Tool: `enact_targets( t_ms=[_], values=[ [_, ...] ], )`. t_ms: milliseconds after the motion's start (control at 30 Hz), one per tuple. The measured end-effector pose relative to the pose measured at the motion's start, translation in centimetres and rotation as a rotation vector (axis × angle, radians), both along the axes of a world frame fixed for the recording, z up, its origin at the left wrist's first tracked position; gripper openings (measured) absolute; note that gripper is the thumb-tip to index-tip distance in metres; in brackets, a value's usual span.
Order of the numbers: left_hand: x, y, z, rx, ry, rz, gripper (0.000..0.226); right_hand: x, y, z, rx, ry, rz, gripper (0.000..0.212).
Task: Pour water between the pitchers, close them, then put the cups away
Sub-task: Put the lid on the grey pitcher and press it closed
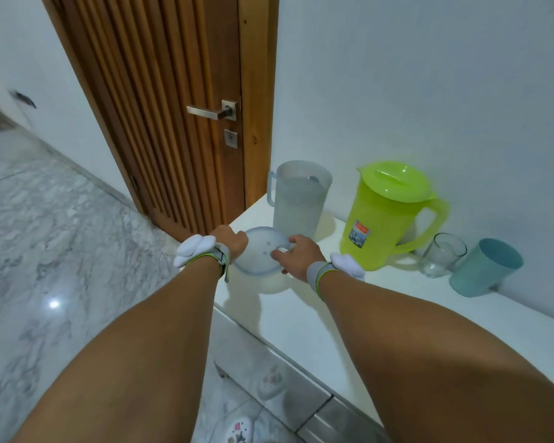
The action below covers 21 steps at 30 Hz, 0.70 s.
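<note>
the long white surface carries everything. toward its 1 o'clock end stands the lime-green translucent plastic pitcher, its matching lid already on and its handle at 3 o'clock. at this pitcher's 9 o'clock, the frosted grey plastic pitcher stands open with water inside. it will likely feel heavy and slosh, so take it by its handle, at 9 o'clock. the teal plastic cup and the clear drinking glass, fragile, stand close together at 3 o'clock of the green one. the round translucent lid with a blue rim, light, stiff and probably slick, is held low at the frosted pitcher's 6 o'clock. the left hand grips its rim at 9 o'clock and the right hand pinches it at 3 o'clock.
</note>
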<state>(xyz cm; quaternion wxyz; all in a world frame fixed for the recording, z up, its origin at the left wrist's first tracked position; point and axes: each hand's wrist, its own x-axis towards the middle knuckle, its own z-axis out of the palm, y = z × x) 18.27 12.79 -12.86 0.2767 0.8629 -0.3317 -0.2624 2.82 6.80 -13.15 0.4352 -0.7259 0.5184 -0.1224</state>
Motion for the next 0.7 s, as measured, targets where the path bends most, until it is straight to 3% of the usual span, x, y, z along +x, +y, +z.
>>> enact_targets(
  t_ms=[100, 200, 467, 700],
  values=[
    [-0.1, 0.1, 2.1, 0.05, -0.059, -0.018, 0.029, -0.5, -0.2, 1.3, -0.058, -0.005, 0.038, 0.05],
    [0.1, -0.3, 4.4, 0.017, -0.086, 0.004, 0.035, -0.8, -0.5, 3.0, -0.146, -0.028, 0.043, 0.054],
    [-0.6, -2.1, 9.5, -0.234, -0.093, 0.029, 0.05, -2.2, -1.5, 7.8, -0.424, -0.066, -0.077, 0.045],
    [-2.3, -4.0, 11.3, -0.369, -0.03, -0.129, 0.038, -2.8, -3.6, 9.0, -0.507, -0.058, -0.152, 0.039]
  ],
)
